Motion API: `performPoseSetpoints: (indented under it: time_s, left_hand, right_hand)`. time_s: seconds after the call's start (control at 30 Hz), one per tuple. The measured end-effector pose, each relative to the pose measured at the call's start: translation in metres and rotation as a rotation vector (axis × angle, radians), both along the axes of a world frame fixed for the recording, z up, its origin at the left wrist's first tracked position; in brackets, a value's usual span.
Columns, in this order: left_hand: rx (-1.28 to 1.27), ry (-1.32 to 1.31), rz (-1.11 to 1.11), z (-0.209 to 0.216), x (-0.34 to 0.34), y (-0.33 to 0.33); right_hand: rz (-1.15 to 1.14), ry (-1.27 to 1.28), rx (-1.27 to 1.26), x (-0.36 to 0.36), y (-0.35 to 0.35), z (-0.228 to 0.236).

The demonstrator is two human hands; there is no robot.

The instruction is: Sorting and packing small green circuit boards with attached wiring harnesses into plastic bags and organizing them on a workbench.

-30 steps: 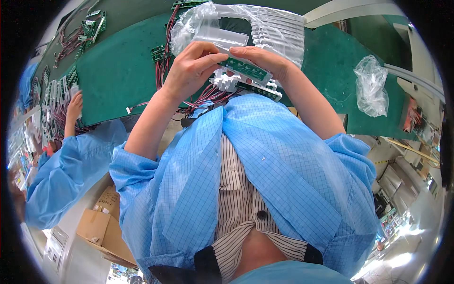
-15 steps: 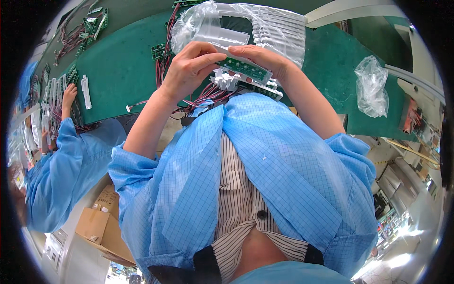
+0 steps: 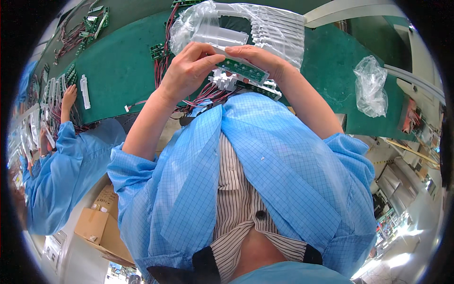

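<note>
Between my two hands is a narrow green circuit board (image 3: 243,69) set in a white plastic housing, held tilted above the near edge of the bench. My left hand (image 3: 190,68) pinches its left end with thumb and forefinger. Along the housing's upper side lie the fingers of my right hand (image 3: 261,57), which grips the right part. Just below, white plastic parts (image 3: 224,79) and another circuit board (image 3: 260,89) lie by the bench edge. Red and dark wires (image 3: 206,96) spread out beside them. Part of the board is hidden by my fingers.
A clear bag of stacked white plastic housings (image 3: 279,33) lies beyond my hands. A crumpled clear bag (image 3: 371,85) rests on the green bench mat (image 3: 326,71) at right. Left, a co-worker's hand (image 3: 69,97) is among boards, near a single white housing (image 3: 85,92).
Both hands keep their hold on the board and housing with hardly any movement. The whole view has shifted very slightly.
</note>
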State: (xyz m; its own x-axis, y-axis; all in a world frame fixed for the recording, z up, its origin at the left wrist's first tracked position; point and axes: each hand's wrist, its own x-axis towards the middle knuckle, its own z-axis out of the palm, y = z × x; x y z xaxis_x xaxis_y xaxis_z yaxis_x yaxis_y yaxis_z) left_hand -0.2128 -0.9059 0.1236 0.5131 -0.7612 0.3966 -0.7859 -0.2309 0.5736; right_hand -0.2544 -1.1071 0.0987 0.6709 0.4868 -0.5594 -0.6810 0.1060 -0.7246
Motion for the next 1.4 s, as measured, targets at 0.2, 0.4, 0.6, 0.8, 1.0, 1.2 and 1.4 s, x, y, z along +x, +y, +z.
performPoseSetpoints:
  time_s: [0.2, 0.4, 0.6, 0.8, 1.0, 1.2, 1.4]
  left_hand:
    - [0.038, -0.092, 0.013, 0.003, 0.001, 0.003]
    - [-0.034, -0.110, 0.012, 0.001, 0.000, -0.002]
    - [-0.013, -0.099, 0.051, 0.005, -0.003, -0.008]
    - [-0.051, 0.025, 0.156, 0.009, -0.018, -0.017]
    - [-0.002, -0.004, 0.246, -0.008, -0.027, -0.015]
    - [-0.156, 0.253, 0.387, -0.009, -0.028, -0.015]
    - [-0.566, 1.294, 0.382, -0.026, -0.016, -0.009]
  right_hand:
    - [-0.002, -0.058, -0.052, 0.003, 0.004, 0.002]
    - [0.041, -0.104, -0.054, 0.005, 0.003, 0.008]
    - [-0.061, -0.140, -0.105, -0.002, 0.009, 0.010]
    - [-0.118, -0.237, -0.106, -0.004, 0.001, 0.005]
    - [-0.152, -0.239, -0.023, -0.007, 0.010, 0.005]
    - [-0.045, -0.301, -0.050, -0.005, 0.008, 0.013]
    - [0.033, -0.459, -0.141, -0.009, 0.011, -0.001]
